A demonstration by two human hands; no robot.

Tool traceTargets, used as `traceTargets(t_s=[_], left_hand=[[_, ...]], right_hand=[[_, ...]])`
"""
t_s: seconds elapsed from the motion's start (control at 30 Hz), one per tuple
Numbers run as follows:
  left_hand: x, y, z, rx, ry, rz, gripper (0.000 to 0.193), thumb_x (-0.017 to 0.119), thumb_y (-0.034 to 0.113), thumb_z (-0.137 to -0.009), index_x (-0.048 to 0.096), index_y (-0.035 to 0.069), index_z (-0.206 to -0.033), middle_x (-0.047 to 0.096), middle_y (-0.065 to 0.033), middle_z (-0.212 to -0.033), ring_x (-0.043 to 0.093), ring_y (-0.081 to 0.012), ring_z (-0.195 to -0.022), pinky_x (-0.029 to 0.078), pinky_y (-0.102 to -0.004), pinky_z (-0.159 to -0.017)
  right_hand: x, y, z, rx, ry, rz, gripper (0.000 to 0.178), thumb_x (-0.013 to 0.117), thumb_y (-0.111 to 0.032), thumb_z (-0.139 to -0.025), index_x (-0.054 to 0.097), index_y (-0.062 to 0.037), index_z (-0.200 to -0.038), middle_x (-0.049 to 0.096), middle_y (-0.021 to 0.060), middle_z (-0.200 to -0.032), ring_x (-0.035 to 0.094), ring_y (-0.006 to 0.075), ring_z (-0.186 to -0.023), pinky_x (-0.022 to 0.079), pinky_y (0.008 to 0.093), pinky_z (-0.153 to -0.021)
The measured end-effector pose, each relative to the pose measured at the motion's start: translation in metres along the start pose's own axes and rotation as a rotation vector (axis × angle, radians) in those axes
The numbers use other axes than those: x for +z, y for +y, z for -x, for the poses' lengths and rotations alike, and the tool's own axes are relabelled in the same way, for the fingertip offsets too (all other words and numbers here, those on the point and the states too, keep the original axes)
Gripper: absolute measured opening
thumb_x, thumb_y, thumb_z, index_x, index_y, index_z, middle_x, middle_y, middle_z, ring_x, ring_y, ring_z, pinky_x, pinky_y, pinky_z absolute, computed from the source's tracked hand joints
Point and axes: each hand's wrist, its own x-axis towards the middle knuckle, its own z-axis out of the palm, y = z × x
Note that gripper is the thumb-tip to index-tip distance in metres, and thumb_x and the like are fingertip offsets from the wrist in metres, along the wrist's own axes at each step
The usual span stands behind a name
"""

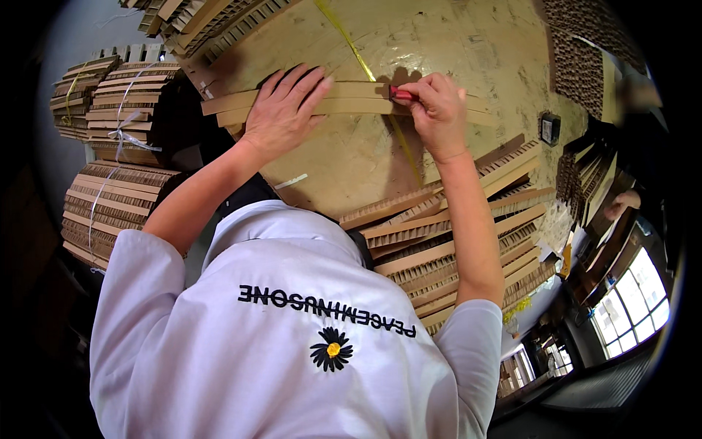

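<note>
Two long brown cardboard strips (358, 99) lie side by side across the table in front of me. My left hand (287, 110) rests flat on their left part, fingers spread. Closer to their right end, my right hand (439, 113) pinches a small red tool (401, 94) with a dark edge. The tool touches or hovers just over the strips; which one I cannot tell, and the fingers hide part of it. A yellow strap (348, 42) runs over the table and passes beneath the strips.
Honeycomb cardboard strips (453, 241) are piled at my near right. Tied bundles (121, 201) stand at left, and more strips (212, 29) lie at far left. A small black box (550, 128) sits near the table's right side. Another person's hand (623, 205) shows at far right.
</note>
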Motion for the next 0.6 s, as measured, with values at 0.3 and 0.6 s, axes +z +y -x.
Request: traceTargets(t_s=[0.3, 0.6], left_hand=[[-0.001, 0.001, 0.002, 0.069, 0.086, -0.01, 0.056, 0.072, 0.023, -0.085, 0.063, 0.032, -0.14, 0.056, -0.0096, -0.146, 0.054, -0.0341, -0.132, 0.043, -0.0518, -0.11], [-0.005, -0.002, -0.002, 0.068, 0.063, -0.029, 0.062, 0.075, 0.019, -0.081, 0.063, 0.032, -0.14, 0.055, -0.0099, -0.147, 0.054, -0.0328, -0.133, 0.043, -0.0496, -0.11]], right_hand=[[0.005, 0.004, 0.009, 0.032, -0.044, -0.082, 0.02, 0.077, -0.006, -0.076, 0.073, -0.0199, -0.089, 0.061, -0.0026, -0.081, 0.061, 0.0199, -0.08, 0.041, 0.0369, -0.074], [-0.024, 0.013, 0.012, 0.595, 0.363, -0.949, 0.014, 0.076, 0.003, -0.087, 0.076, -0.0053, -0.098, 0.069, 0.0034, -0.096, 0.063, 0.0132, -0.089, 0.05, 0.0264, -0.081]])
